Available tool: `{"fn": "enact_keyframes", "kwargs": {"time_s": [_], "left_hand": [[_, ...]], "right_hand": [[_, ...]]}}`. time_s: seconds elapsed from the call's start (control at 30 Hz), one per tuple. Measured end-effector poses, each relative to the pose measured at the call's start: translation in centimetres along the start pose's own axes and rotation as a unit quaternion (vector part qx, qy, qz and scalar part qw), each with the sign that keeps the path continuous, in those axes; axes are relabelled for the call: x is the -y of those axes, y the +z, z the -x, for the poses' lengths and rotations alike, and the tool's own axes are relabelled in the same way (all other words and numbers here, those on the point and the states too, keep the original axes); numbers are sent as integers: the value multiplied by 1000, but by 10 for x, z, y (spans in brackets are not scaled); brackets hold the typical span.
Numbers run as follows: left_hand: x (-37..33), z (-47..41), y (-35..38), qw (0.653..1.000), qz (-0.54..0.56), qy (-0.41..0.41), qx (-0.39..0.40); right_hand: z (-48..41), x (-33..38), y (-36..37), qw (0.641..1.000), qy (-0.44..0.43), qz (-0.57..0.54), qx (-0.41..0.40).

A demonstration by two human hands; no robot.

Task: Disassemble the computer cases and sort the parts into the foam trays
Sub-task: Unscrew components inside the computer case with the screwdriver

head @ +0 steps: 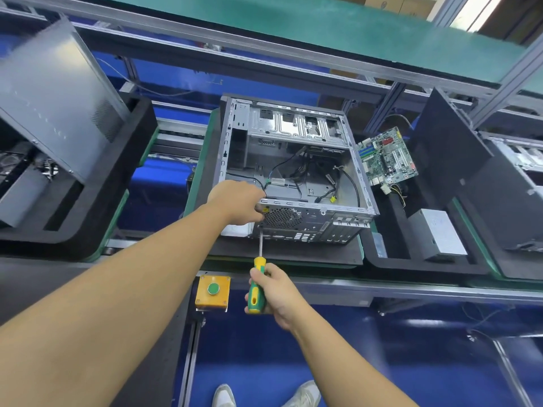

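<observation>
An open grey computer case (296,168) lies on its side on a dark pad at the centre, with loose cables inside. My left hand (239,202) grips the case's near left corner, by the rear fan grille (282,218). My right hand (271,290) holds a green and yellow screwdriver (258,284), its tip set against the rear panel just below my left hand. A green motherboard (386,155) stands tilted in the black foam tray (390,259) to the right.
A grey power supply (442,235) and a dark side panel (440,148) sit in the right tray. Another foam tray (88,218) at left holds a grey panel (55,92). A yellow box with a green button (213,290) is mounted on the bench's front edge.
</observation>
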State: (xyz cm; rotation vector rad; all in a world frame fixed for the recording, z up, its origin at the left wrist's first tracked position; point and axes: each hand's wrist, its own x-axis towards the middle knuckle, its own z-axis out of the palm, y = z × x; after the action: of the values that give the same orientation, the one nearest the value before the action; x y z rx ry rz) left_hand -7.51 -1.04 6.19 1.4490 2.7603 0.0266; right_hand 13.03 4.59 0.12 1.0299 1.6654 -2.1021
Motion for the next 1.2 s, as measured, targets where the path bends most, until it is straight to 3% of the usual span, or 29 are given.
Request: {"fn": "enact_keyframes", "kwargs": {"time_s": [0.17,0.43,0.6,0.8,0.9,1.07,1.2], "left_hand": [[0,1,0,1000,1,3,1],[-1,1,-1,1000,1,-11,8],[-1,1,-1,1000,-5,-7,2],[-1,1,-1,1000,-3,-17,3],[0,0,0,1000,-2,-15,5],[-1,1,0,1000,-4,-14,6],[-1,2,0,1000,-4,-18,6]], "right_hand": [[-1,-9,5,994,-38,62,-77],[5,12,-7,993,82,-79,26],[9,8,-15,992,55,-102,60],[10,-17,-1,989,-66,97,-86],[9,-20,2,987,-74,81,-122],[11,-9,0,993,21,-113,18],[11,8,-6,986,85,-136,44]]}}
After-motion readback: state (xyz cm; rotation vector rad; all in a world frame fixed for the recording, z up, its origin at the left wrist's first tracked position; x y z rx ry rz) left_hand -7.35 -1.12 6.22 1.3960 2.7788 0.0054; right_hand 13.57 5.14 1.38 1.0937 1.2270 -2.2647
